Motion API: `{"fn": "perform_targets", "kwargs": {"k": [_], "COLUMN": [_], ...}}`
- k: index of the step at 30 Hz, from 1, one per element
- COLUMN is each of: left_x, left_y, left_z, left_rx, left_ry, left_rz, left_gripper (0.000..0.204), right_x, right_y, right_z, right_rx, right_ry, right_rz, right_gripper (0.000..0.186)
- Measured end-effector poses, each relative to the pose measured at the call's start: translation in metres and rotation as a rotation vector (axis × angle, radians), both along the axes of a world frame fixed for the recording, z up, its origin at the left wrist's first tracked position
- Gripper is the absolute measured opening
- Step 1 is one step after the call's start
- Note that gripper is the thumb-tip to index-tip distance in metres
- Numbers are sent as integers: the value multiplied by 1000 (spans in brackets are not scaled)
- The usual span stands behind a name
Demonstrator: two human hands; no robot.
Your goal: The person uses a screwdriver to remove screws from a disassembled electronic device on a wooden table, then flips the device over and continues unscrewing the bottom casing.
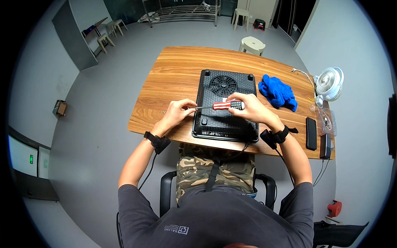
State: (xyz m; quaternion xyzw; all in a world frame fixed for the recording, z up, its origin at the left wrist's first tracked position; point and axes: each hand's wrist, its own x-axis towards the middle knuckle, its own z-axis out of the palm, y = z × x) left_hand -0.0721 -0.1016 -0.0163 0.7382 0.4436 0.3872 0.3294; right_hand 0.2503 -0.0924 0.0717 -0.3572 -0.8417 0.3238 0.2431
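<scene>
My right hand is closed around the red, white and black handle of a screwdriver, its shaft pointing left. At the tip of that shaft, my left hand has its thumb and fingers pinched together; whatever they grip is too small to make out. Beneath both hands lies a black flat appliance, apparently an induction cooker turned bottom up. It shows a round fan grille and small corner feet. A cord leaves its near edge. The screwdriver is level above it.
A blue cloth lies crumpled right of the appliance on the wooden table. Farther right are a white fan, a clear plastic box and a black phone-like slab. A stool stands behind the table.
</scene>
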Motion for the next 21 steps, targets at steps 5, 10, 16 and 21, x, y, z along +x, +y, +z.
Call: {"fn": "perform_targets", "kwargs": {"k": [5, 10, 16, 21], "left_x": [1, 1, 2, 2], "left_y": [-1, 0, -1, -3], "left_z": [6, 5, 2, 4], "left_rx": [51, 180, 310, 340], "left_ry": [113, 130, 128, 134], "left_rz": [-17, -28, -29, -32], "left_gripper": [19, 21, 26, 29], "right_x": [1, 1, 4, 5], "right_y": [0, 0, 1, -1], "right_z": [3, 3, 2, 7], "right_rx": [-11, -9, -43, -91], "right_ry": [-30, -26, -57, -59], "right_rz": [-2, -6, -42, -75], "right_gripper": [38, 38, 36, 36]}}
